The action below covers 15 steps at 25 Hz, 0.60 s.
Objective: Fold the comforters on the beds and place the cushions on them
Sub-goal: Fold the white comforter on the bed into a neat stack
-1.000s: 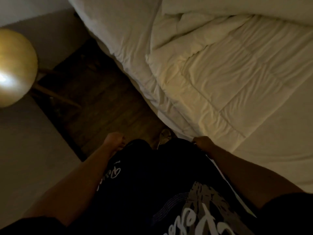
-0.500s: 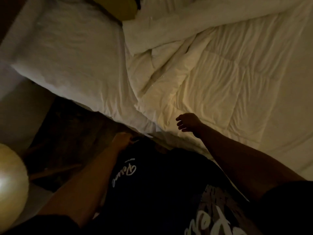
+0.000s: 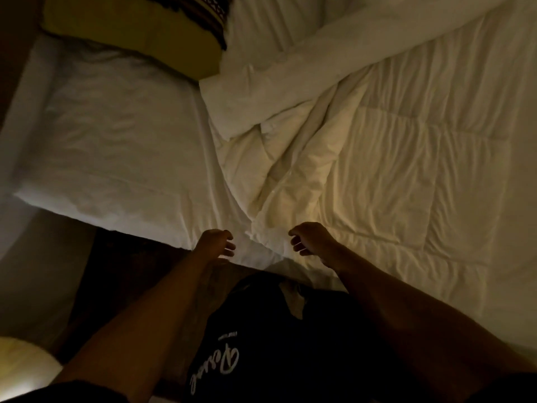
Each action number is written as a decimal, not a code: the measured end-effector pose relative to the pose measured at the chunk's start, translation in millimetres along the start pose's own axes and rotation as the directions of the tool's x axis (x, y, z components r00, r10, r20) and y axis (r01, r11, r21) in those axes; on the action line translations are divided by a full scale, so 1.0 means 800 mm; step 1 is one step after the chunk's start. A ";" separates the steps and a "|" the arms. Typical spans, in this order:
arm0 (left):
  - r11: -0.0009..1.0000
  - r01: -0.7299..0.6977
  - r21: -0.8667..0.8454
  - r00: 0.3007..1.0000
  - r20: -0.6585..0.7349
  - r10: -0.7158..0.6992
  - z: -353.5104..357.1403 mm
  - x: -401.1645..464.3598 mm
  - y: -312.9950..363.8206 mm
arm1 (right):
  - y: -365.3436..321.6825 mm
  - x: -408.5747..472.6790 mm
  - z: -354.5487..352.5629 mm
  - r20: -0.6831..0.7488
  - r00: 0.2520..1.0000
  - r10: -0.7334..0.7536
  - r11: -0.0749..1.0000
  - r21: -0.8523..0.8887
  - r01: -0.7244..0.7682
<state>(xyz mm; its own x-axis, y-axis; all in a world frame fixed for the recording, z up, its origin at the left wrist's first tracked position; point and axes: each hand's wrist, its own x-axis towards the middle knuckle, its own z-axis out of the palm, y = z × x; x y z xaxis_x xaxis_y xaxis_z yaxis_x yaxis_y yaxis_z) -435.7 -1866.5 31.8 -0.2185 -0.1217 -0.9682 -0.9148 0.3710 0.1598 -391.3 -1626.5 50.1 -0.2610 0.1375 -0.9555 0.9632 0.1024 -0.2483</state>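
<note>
A white quilted comforter (image 3: 392, 158) lies rumpled over the right part of the bed, its near corner bunched at the mattress edge. To its left the bare white sheet (image 3: 116, 146) shows. A yellow-green cushion (image 3: 139, 33) lies at the head of the bed, with a dark patterned cushion (image 3: 200, 7) partly out of frame behind it. My left hand (image 3: 216, 241) hovers over the bed's edge, fingers loosely curled and holding nothing. My right hand (image 3: 309, 238) hangs just above the comforter's near corner, fingers curled and apart, empty.
Dark wooden floor (image 3: 125, 274) runs between the bed and a pale wall at the left. A glowing round lamp (image 3: 20, 370) sits at the bottom left corner. My dark shirt fills the lower middle of the view.
The view has swung up over the bed, bringing the cushions into sight. My left hand rose from my side to the bed's edge, and my right hand shifted near the comforter's corner.
</note>
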 end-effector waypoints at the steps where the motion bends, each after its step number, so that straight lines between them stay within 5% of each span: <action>1: 0.999 -0.019 -0.029 1.000 -0.019 0.019 -0.001 0.016 0.011 | -0.021 0.015 0.007 -0.002 1.000 -0.025 1.000 0.018 0.025; 6: 0.957 -0.267 -0.113 0.956 -0.155 0.249 -0.022 0.097 0.096 | -0.150 0.087 0.043 0.019 0.974 -0.226 0.961 0.166 0.220; 9: 0.918 -0.379 -0.121 0.914 -0.201 0.351 -0.023 0.146 0.149 | -0.231 0.131 0.066 0.144 0.962 -0.230 0.891 0.429 0.149; 13: 0.878 -0.435 -0.199 0.895 -0.198 0.399 -0.004 0.185 0.170 | -0.301 0.184 0.093 -0.074 0.960 -0.270 0.824 0.498 0.270; 15: 0.874 -0.399 -0.278 0.915 -0.173 0.363 0.001 0.196 0.171 | -0.321 0.193 0.101 -0.066 0.963 -0.261 0.745 0.621 0.244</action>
<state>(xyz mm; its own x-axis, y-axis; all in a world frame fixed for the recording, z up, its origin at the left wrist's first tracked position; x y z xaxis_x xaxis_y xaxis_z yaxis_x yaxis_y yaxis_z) -594.7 -1834.0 -98.2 -0.5913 -0.1357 -0.7949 -0.8063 0.1168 0.5798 -673.7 -1711.0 -46.9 -0.5067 0.1705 -0.8451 0.6936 -0.5016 -0.5170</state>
